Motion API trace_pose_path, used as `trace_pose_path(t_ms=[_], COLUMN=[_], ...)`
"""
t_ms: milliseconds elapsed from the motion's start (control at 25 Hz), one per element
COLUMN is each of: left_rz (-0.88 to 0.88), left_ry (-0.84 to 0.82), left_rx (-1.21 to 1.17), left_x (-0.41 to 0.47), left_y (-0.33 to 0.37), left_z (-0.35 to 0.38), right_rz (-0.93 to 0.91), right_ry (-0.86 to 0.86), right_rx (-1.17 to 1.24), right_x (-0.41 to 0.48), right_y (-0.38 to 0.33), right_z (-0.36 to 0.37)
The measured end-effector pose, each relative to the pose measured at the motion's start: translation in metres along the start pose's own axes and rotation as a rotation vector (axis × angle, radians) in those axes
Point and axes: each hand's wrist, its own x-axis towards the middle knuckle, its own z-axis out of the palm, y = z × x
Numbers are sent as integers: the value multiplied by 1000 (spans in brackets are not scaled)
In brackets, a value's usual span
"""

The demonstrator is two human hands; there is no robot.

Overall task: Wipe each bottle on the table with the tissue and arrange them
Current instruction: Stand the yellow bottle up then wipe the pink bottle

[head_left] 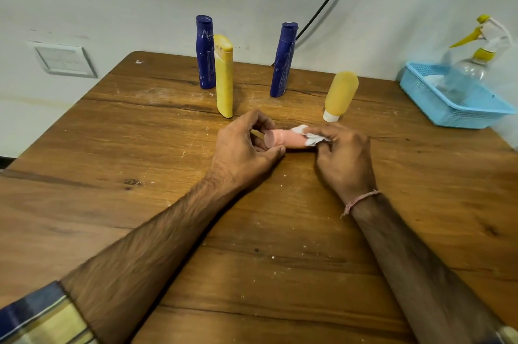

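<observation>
Left hand (246, 144): closed on cap end of small pink plastic bottle (283, 139), lying sideways at table centre. Right hand (343, 157): pinching crumpled white tissue (305, 135) against bottle's far end. Wooden table (140, 203). At 12 o'clock, upright: two dark blue bottles (205, 52) (283, 59), tall yellow bottle (224, 76). At 1 o'clock: yellow tube (339, 95) standing on white cap. At 2 o'clock: blue mesh basket (459, 108) holding clear spray bottle (473, 63).

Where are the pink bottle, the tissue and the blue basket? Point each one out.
pink bottle (283, 139), head view, on the middle of its body between the hands.
tissue (397, 141), head view, on the white wad under the right hand's fingers.
blue basket (473, 116), head view, on its near side wall.
</observation>
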Motion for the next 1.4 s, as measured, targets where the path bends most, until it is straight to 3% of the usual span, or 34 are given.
trace_pose_path(t_ms=[80,200,240,440,640,800,960,1040,1160,1240,1400], left_rz=[-17,-52,-64,-238,-228,-221,-219,-214,-206,-219,-230], left_ry=[-5,24,23,-24,-10,-61,-132,-121,-118,-133,-171], left_rx=[-8,-45,-47,-175,-241,-171,-195,-182,-64,-78,-127], left_x=[1,-2,-2,4,1,1,-2,-1,2,3,0], left_y=[0,0,1,2,5,5,6,5,5,6,5], left_z=[0,1,1,-4,-2,-1,0,-1,-1,-1,-4], right_rz=[6,-312,-341,77,-305,-37,-233,-242,49,129,-133], right_ry=[-4,-36,-36,87,-7,49,-47,-43,13,19,-2], right_rx=[-24,83,88,-47,41,31,98,95,13,-11,52], right_x=[-2,-14,-14,4,-15,1,-11,-6,7,7,-7], right_y=[0,-20,-21,6,-24,-4,-17,-13,7,10,-18], right_z=[-1,6,7,-4,11,5,8,7,-1,-3,7])
